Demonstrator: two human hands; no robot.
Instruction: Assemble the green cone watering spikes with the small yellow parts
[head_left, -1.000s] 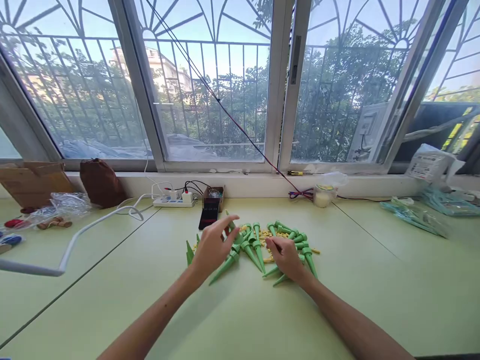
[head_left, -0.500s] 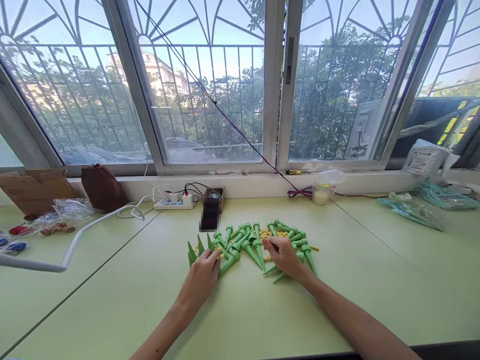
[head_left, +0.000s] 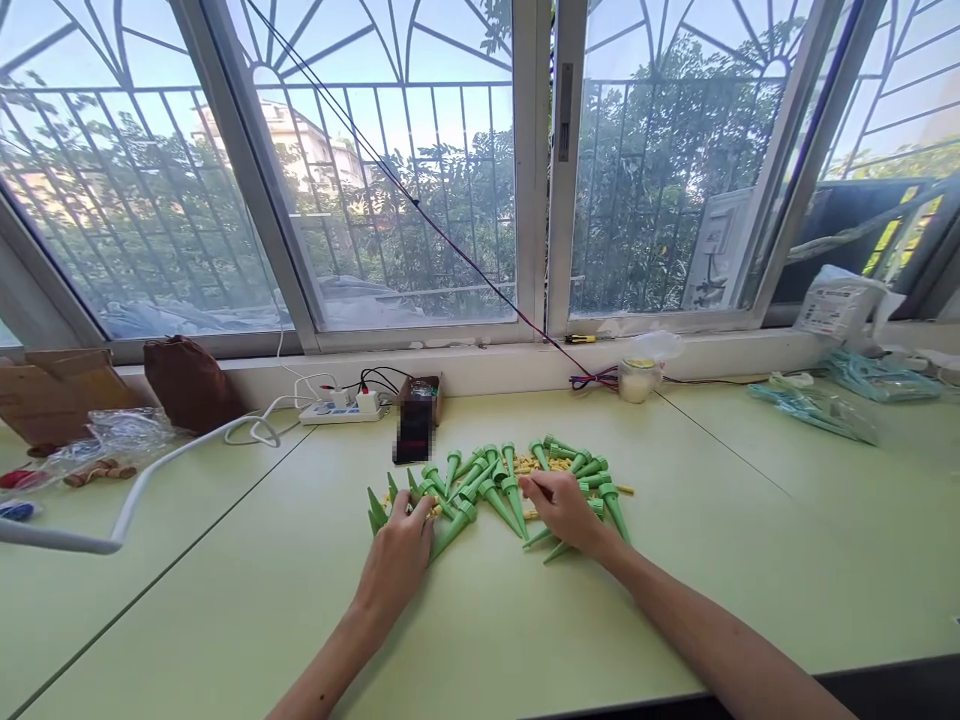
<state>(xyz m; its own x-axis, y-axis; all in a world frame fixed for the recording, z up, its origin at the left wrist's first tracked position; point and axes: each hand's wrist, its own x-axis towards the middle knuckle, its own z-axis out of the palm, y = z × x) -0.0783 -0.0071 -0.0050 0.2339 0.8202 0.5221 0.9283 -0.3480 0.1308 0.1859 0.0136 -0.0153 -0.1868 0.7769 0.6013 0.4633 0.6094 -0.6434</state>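
Observation:
My left hand reaches over the left end of a heap of green plastic cone-shaped spikes. Its fingers are apart, touching or close above the spikes, beside a long green spike lying at an angle. Small yellow pieces show near its fingertips. My right hand is closed, thumb against curled fingers, over the right part of the heap. Whatever it may hold is hidden. Around it lie capped green spikes and a scatter of small yellow pieces. Several pointed spikes stand upright at the far left.
Behind the heap, a dark phone-like device leans on a small box. A white power strip and a jar stand near the window sill. At left are a white bent tube and brown bag; at right, plastic bags.
My left hand's fingers have spread and moved slightly left among the spikes. My right hand stays closed in nearly the same place. The whole view has shifted a little.

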